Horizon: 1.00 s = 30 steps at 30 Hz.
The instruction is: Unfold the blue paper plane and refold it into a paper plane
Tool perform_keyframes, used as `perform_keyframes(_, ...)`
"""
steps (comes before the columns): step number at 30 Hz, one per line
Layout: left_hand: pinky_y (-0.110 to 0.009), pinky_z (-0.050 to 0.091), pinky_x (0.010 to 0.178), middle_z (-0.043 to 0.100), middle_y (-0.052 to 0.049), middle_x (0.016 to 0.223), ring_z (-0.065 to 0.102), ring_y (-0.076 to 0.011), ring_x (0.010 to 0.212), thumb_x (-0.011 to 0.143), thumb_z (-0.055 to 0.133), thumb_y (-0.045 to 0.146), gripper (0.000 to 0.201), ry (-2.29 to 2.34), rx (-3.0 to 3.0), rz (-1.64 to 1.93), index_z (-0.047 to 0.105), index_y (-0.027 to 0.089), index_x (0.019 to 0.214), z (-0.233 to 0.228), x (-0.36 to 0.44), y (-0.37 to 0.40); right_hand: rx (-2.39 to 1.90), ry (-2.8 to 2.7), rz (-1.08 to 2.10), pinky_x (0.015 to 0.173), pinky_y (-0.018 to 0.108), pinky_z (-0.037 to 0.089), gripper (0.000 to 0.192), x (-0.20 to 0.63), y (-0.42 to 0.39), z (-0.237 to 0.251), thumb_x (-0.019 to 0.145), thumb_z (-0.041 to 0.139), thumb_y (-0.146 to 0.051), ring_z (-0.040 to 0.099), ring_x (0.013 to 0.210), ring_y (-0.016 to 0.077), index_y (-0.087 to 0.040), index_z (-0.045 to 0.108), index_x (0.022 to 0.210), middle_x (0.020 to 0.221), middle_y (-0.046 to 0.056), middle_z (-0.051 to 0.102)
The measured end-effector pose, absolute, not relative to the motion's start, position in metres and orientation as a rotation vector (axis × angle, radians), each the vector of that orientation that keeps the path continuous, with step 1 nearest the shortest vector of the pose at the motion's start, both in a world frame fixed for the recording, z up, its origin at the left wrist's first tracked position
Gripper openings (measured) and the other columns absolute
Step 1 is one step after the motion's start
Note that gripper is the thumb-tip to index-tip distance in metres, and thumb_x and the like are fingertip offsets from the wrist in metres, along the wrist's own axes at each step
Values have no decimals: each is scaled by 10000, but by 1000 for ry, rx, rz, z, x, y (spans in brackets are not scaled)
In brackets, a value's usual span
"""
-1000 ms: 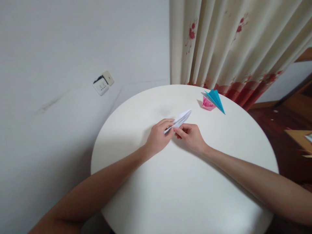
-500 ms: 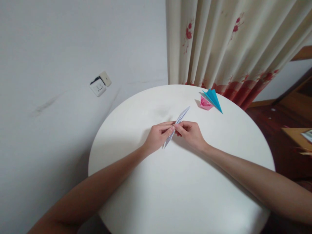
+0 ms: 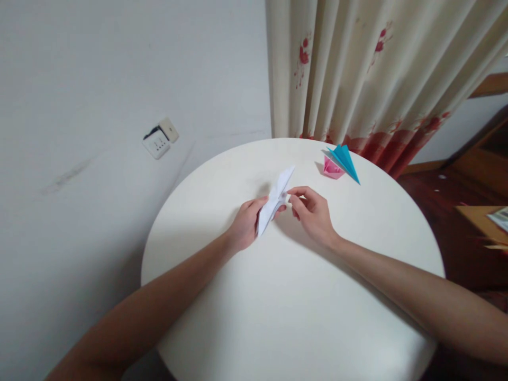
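Over the round white table [image 3: 293, 296] both of my hands hold a long, narrow piece of folded white paper [image 3: 274, 200]. My left hand [image 3: 245, 225] grips its lower half from the left side. My right hand [image 3: 313, 214] pinches its middle edge with thumb and forefinger. The paper stands up on edge, its pointed tip aimed away from me and to the right.
A folded blue paper plane [image 3: 345, 160] lies on a pink folded paper piece [image 3: 330, 168] at the table's far right. A cream curtain with red flowers [image 3: 369, 74] hangs behind. A wall socket [image 3: 159, 139] sits on the grey wall at left. Wooden furniture stands at right.
The white paper has turned from lying flat and narrow to standing more upright with its broad face showing. My left hand has slid lower along it; my right fingers have opened a little.
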<state>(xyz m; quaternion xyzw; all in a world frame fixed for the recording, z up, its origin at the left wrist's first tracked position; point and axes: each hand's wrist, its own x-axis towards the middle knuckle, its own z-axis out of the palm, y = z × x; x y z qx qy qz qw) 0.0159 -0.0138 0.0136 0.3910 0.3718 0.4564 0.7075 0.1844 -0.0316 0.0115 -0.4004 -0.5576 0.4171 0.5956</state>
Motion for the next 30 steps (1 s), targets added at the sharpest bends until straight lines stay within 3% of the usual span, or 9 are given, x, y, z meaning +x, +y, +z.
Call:
perform_keyframes(5, -262, 589, 727, 733, -153, 1054, 723, -200, 870, 951, 494, 233, 278, 766, 710, 954, 667, 87, 1113, 16, 15, -14, -993, -1252, 1136, 515, 244, 388, 329, 185, -20, 1, 790, 692, -463, 481, 541, 95, -169, 653, 932, 727, -8, 623)
perform_keyframes(12, -290, 559, 748, 751, -147, 946, 711, -213, 828, 869, 662, 305, 260, 804, 895, 964, 730, 69, 957, 12, 18, -22, -969, -1271, 1211, 560, 257, 401, 284, 184, -26, 8, 743, 734, -442, 548, 588, 128, -179, 632, 712, 652, 8, 651)
perform_keyframes(16, -285, 517, 715, 753, -104, 874, 686, -188, 759, 816, 730, 395, 303, 818, 1073, 989, 758, 105, 897, 9, 16, -22, -1022, -1308, 1128, 537, 254, 377, 320, 185, -26, 7, 740, 735, -438, 495, 540, 113, -179, 592, 620, 579, -14, 587)
perform_keyframes(22, -288, 517, 693, 750, -47, 859, 674, -181, 744, 814, 728, 399, 285, 978, 1302, 1171, 766, 146, 940, 6, 13, -20, -1047, -1369, 1195, 518, 256, 382, 347, 180, -30, 3, 792, 670, -452, 496, 515, 117, -168, 615, 600, 574, 11, 609)
perform_keyframes(26, -273, 541, 707, 756, -62, 915, 695, -179, 788, 770, 763, 359, 321, 1075, 1413, 1310, 734, 146, 1008, 8, 16, -20, -1039, -1364, 1176, 527, 246, 385, 311, 178, -33, 6, 795, 658, -392, 505, 517, 114, -167, 627, 582, 567, 10, 619)
perform_keyframes(30, -251, 549, 687, 729, -47, 833, 698, -159, 745, 734, 779, 331, 280, 1038, 1483, 1330, 661, 157, 918, 9, 17, -19, -1066, -1361, 1151, 514, 235, 369, 272, 178, -34, 6, 783, 656, -340, 501, 508, 108, -157, 647, 582, 559, 10, 627)
